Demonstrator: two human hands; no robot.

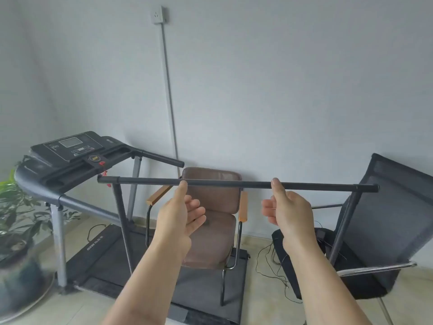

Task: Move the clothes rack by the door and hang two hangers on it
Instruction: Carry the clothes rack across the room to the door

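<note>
A black metal clothes rack point(229, 183) stands in front of me, its top bar running level from left to right with a leg slanting down at each end. My left hand point(179, 213) is just under the bar left of centre, thumb tip touching the bar and fingers spread. My right hand point(287, 208) is under the bar right of centre, thumb tip at the bar, fingers apart and curled. Neither hand is closed around the bar. No hangers and no door are in view.
Behind the rack, a brown chair point(212, 219) stands on the belt of a treadmill point(77, 158) at the left. A black mesh chair point(379, 231) is at the right, with loose cables point(269, 266) on the floor. A potted plant point(16, 221) sits far left.
</note>
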